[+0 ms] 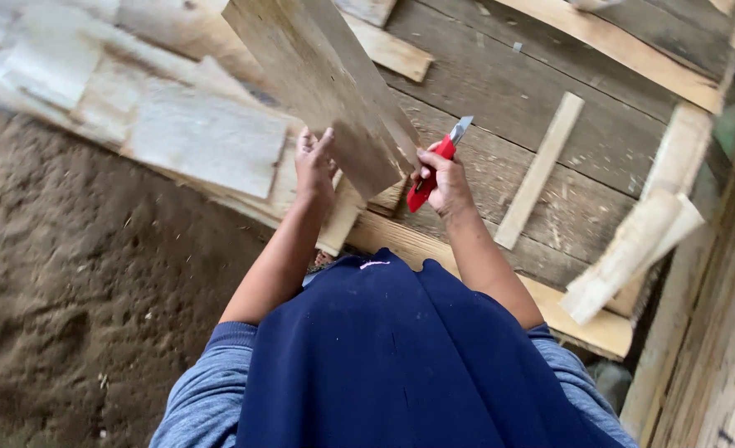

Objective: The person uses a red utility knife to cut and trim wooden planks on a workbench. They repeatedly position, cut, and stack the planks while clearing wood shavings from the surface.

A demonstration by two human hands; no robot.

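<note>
Dark blue cloth (401,357) on the person's front fills the bottom of the view and hides what lies under it. Beyond it is a big wooden platform (508,99) made of grey planks, with pale loose boards (202,137) piled at its left edge and brown dirt ground (69,274) beside that.

Both hands hold up a long board (326,83). It tilts away, and its top end is cut off by the edge of the view. The left hand (313,166) presses flat on the board's near side with fingers spread. The right hand (446,182) is closed around a red knife (434,162), and it seems to touch the board's edge too, though that part is hard to see.

A thin wood strip (540,170) lies flat on the platform, just right of the knife.
</note>
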